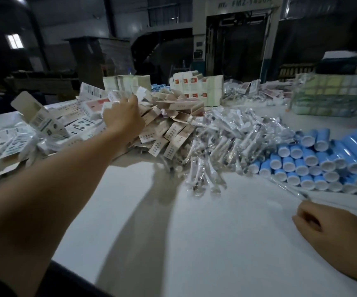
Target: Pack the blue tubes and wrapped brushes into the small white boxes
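on the far left of the white table (194,243) lie loose white boxes (42,123), some with flaps open, tipped this way and that. the left arm stretches far out over them. the left hand (121,116) is on top of the box pile, and its fingers curl round one small white box (117,97) at the top of the heap. the box is partly hidden by the fingers, so how firm the grip is cannot be told.

just right of that hand is a heap of flat tan box blanks (169,129), fanned out and leaning on each other. behind them stand stacks of printed cartons (194,86).

in the middle lies a big shiny pile of wrapped brushes (226,142) in clear bags. it touches the tan heap on one side and the tubes on the other.

on the right the blue tubes (314,163) lie stacked on their sides, white caps facing this way.

the right hand (327,226) rests low on the table near the front edge, just in front of the tubes but not touching them. its fingers are loosely curled, and a thin clear wrapped brush (289,187) runs from its fingertips toward the tubes; whether the fingers pinch it cannot be told.
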`<state>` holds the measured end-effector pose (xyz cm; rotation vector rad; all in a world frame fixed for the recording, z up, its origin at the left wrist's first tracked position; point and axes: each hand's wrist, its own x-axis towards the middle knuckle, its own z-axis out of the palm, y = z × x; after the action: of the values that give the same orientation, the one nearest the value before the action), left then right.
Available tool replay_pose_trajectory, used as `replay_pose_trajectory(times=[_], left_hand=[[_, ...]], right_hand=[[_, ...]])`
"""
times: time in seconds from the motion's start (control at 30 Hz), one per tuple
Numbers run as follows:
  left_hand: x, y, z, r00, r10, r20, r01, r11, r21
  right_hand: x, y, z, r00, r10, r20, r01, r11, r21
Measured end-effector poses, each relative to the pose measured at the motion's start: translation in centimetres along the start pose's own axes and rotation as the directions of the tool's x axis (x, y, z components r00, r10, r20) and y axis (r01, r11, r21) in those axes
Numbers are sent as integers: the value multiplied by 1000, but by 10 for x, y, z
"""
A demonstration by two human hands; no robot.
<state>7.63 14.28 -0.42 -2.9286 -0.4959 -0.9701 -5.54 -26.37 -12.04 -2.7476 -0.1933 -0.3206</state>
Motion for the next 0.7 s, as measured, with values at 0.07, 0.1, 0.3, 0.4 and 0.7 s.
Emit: replay_pose_trajectory(times=[0.07,0.1,0.3,0.4,0.7], left_hand=[[-4,-4,-3,994,-73,-81,61,987,-149],[-6,-5,-8,985,-129,-117,100,969,-227],[-34,-12,-60,965,-223,-136,3,530,-848],[-71,14,-78,997,-43,-61,-53,182,-982],[-169,148,-44,866,487,114,179,-88,-980]], right_hand=[[1,-1,-1,1000,-11,-18,11,1000,-4],[1,-2,-1,1000,-14,-25,14,1000,-8],[-1,-6,-2,1000,-4,-28,4,1000,-3],[1,-4,0,999,12,-39,-7,993,116],[0,28,-48,884,303,355,-301,-212,930]])
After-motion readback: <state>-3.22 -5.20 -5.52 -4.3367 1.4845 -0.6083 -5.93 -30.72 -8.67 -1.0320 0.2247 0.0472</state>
